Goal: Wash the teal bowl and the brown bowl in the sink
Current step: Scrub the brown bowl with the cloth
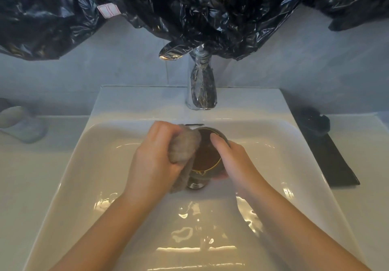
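Standing at a white ceramic sink set into a pale counter, the person works beneath a grey wall. Crinkled, glossy black plastic sheeting hangs across the top of the wall and carries a small pink-and-white label. A chrome faucet rises at the back of the basin, its polished column mirroring the black folds. On the left of the counter sits a pale, rounded object, too blurred to tell what it is. On the right a flat dark mat lies with a lumpy black item at its far end.

The basin is smooth, rectangular with soft corners, and wet, with streaks of light gleaming off its floor.

The brown bowl is in the middle of the sink, held just above the metal drain. It is round and glazed, dark outside, amber-brown within. The right hand grips it, thumb hooked over the rim into the hollow and fingers curled under the outer wall. The left hand is closed tightly around a bunched, ribbed grey-beige cloth, which presses against the bowl's left rim and trails down its side.
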`<state>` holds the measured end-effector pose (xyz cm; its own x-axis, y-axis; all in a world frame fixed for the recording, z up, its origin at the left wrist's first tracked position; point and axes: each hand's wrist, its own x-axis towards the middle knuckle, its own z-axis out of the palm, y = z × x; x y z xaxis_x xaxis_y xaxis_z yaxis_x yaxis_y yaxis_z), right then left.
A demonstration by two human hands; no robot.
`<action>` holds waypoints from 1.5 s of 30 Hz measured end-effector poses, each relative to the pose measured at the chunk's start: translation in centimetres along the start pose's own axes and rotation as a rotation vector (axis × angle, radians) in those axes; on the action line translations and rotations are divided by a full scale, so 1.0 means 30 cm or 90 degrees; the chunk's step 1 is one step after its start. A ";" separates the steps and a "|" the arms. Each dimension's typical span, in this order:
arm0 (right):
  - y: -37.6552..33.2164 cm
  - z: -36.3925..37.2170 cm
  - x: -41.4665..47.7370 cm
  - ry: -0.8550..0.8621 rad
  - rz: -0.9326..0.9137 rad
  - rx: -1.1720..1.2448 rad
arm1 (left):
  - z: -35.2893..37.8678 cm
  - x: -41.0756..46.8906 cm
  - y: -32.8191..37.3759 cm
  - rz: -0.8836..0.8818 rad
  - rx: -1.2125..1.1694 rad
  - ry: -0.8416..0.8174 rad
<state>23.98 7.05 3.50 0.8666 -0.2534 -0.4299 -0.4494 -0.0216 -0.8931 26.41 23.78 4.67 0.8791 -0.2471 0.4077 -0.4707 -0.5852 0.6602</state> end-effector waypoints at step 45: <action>0.042 0.041 -0.030 -0.202 -0.008 0.378 | 0.081 -0.070 0.031 -0.073 -0.376 -0.347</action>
<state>22.89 8.45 2.60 0.9332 0.0421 -0.3568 -0.3225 0.5359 -0.7802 24.30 21.89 2.89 0.7662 -0.6404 0.0531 -0.2029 -0.1627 0.9656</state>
